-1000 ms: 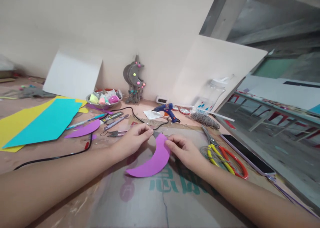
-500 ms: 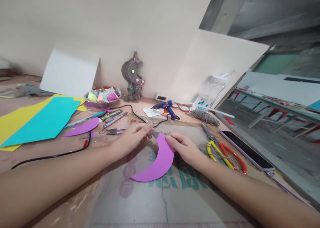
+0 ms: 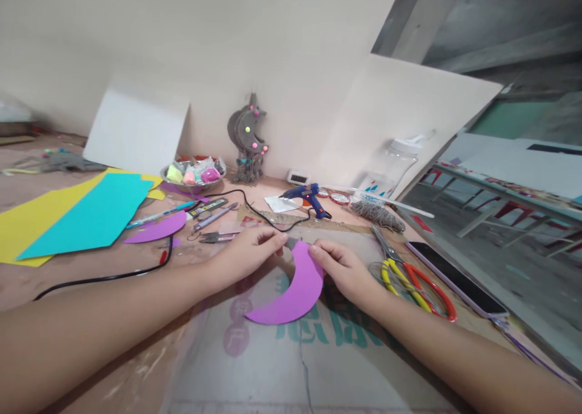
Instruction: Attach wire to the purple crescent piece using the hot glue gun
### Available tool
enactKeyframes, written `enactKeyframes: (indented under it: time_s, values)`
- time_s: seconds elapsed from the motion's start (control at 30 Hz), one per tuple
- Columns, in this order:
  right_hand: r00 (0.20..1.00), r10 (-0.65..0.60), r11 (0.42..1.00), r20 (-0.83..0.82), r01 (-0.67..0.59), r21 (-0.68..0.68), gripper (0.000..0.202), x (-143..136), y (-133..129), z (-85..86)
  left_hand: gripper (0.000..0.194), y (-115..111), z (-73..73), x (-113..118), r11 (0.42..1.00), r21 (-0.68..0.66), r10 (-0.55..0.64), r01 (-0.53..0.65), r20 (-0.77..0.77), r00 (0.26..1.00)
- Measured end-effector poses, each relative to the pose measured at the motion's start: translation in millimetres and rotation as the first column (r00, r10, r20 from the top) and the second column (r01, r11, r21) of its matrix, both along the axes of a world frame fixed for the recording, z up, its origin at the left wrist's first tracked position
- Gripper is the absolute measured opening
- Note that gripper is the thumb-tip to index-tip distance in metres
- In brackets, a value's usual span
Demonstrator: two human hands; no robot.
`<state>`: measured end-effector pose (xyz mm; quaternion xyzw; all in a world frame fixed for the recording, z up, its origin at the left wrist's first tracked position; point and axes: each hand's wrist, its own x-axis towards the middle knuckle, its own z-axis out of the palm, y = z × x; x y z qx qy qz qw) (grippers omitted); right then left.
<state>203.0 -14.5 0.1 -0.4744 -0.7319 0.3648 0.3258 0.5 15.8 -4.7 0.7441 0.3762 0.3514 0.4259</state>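
A purple crescent (image 3: 297, 293) hangs over the plastic-covered board, its pointed end toward the lower left. My right hand (image 3: 341, 265) pinches its upper right edge between thumb and fingers. Closed at the crescent's top, my left hand (image 3: 259, 247) grips a small grey piece (image 3: 290, 242) that sticks out there. Some of the left fingers are hidden. Beyond my hands lies a blue glue gun (image 3: 305, 197) with a black cord. Scissors (image 3: 400, 271) with yellow and red handles lie right of my right hand.
Yellow and cyan sheets (image 3: 91, 214), a purple offcut (image 3: 159, 227) and pens are at the left. Behind stand a bowl of clay (image 3: 195, 176) and a grey moon ornament (image 3: 248, 135). A phone (image 3: 454, 277), grey yarn (image 3: 377, 215) and a bottle (image 3: 395, 165) are at the right.
The whole view has shifted, so things appear a little farther right. Both hands keep their hold, and the crescent's position between them looks nearly the same.
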Motion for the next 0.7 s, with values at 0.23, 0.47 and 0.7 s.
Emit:
enactKeyframes:
  time_s: [0.23,0.47,0.7]
  values:
    - [0.986,-0.042,0.991,0.164,0.020,0.129,0.041,16.0,13.9,18.4,0.024,-1.7,-5.8,0.4,0.999,-0.028,-0.025,0.025,0.012,1.000]
    - [0.877,-0.023,0.951,0.480,-0.129,0.282,0.025,-1.6,42.2,57.5,0.027,-4.3,-5.6,2.0,0.988,0.102,-0.104,0.118,-0.133,0.986]
    - [0.648,0.309,0.831,0.696,-0.540,0.133,0.020,-91.3,85.4,52.8,0.026,-4.6,-7.8,0.9,0.980,0.123,-0.132,0.155,-0.178,0.975]
